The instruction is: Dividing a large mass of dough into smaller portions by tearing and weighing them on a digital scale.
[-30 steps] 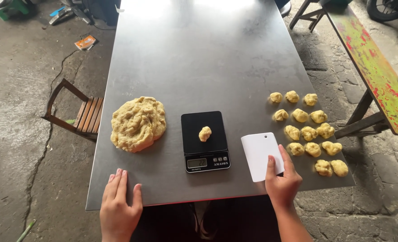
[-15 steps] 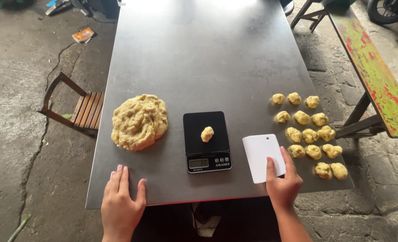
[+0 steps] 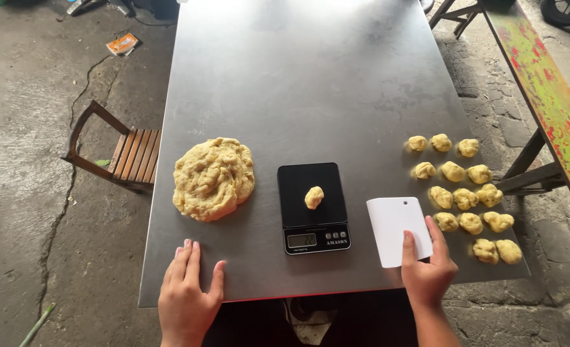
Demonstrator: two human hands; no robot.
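Down at the near edge of the steel surface [image 3: 310, 83], the left hand [image 3: 185, 297] lies flat with fingers released, empty, just below the big dough mass [image 3: 213, 178]. Meanwhile the right hand [image 3: 427, 270] grasps the white scraper [image 3: 397, 225] by its lower corner, between the black scale [image 3: 313, 207], which carries a small dough piece [image 3: 314, 197], and the rows of dough balls [image 3: 468, 196].

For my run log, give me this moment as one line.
left hand: flat on table | right hand: holding white scraper | small dough piece: on black scale | dough mass: left of scale
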